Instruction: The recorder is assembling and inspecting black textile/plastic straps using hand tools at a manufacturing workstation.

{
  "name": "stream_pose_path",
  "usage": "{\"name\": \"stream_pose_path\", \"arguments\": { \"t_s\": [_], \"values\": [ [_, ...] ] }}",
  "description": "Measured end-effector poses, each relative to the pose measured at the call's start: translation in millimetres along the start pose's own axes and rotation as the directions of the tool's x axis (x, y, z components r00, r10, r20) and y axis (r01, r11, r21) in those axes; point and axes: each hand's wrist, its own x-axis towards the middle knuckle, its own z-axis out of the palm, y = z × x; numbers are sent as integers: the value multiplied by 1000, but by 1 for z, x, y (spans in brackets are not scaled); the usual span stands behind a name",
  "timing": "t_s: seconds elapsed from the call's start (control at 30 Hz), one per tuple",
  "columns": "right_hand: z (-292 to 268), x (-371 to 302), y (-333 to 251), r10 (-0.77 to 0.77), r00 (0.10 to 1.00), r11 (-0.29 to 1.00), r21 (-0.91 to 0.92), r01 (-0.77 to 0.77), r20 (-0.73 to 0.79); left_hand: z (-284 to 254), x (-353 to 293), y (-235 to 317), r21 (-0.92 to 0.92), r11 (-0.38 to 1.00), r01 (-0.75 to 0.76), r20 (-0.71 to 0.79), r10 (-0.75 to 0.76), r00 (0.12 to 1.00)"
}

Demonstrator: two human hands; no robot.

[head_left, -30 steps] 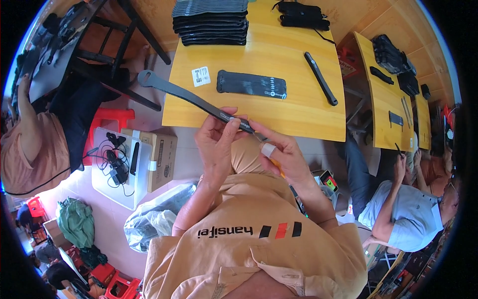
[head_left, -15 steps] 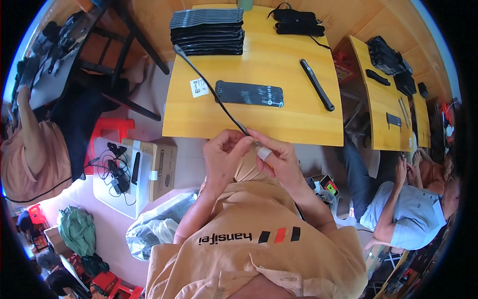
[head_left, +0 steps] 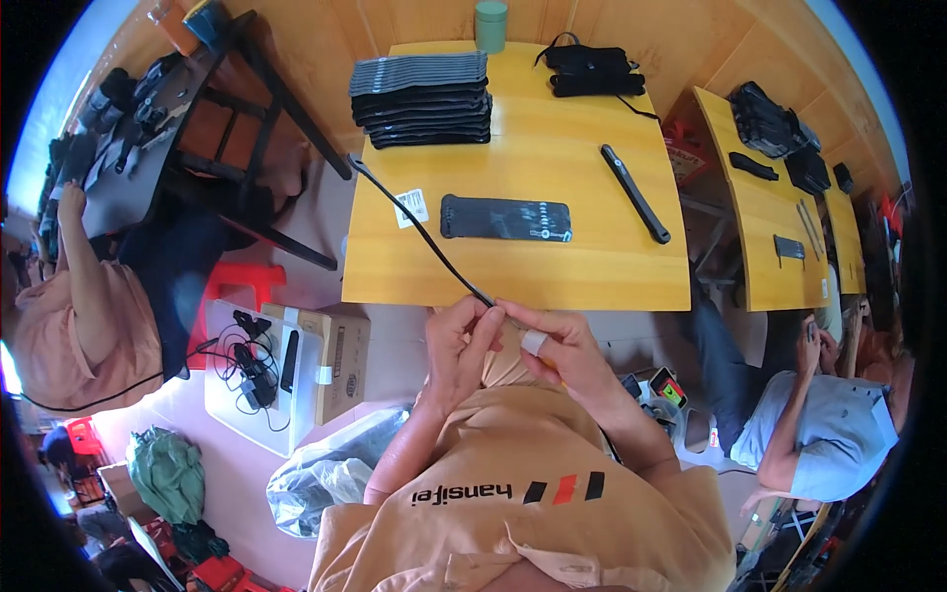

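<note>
A long, thin, slightly curved black strip with a grey far tip slants over the yellow table's left front. My left hand pinches its near end in front of the table edge. Against that same end, my right hand presses thumb and fingertip; a white wrap circles one finger. Any smaller detail between the fingertips is hidden. Beyond the hands, a flat black sleeve-like piece lies on the table, and left of it a white printed label lies partly behind the strip.
The yellow table bears a stack of black flat pieces, a narrow black bar and a black bundle. A bin of cables and a cardboard box stand left. People sit at both sides.
The whole view has shifted, so the table and my hands appear lower and slightly to the right. Both hands keep their pinch at the strip's near end.
</note>
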Motion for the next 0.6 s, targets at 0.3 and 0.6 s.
{"name": "stream_pose_path", "arguments": {
  "t_s": [0.3,0.6],
  "values": [
    [4,0,-9,249,956,868,402,-292,157,-5,5,-10,288,888,-359,-49,388,920],
    [5,7,0,67,978,955,270,-120,197,0,6,4,-34,997,-74,-148,68,987]
  ]
}}
